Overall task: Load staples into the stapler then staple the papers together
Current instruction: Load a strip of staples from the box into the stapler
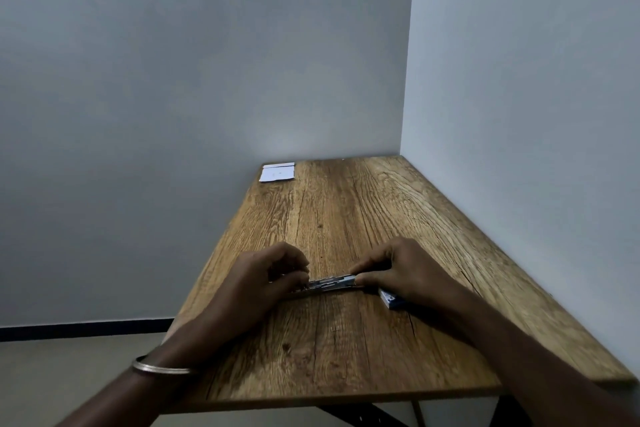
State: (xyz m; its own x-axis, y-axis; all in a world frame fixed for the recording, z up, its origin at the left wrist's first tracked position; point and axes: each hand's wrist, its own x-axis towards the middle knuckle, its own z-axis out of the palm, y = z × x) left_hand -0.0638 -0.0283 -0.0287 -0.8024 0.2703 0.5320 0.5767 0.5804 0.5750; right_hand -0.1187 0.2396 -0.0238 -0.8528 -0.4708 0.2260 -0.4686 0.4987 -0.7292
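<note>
A slim metal stapler lies flat across the middle of the wooden table, opened out lengthwise. My left hand grips its left end with curled fingers. My right hand pinches its right end between thumb and fingers. A small blue and white staple box lies on the table under my right palm, partly hidden. A small stack of white papers lies at the table's far left corner. Loose staples cannot be made out.
The table stands in a corner, with a grey wall behind it and a white wall along its right edge. Its left edge is open to the floor. A metal bangle sits on my left wrist.
</note>
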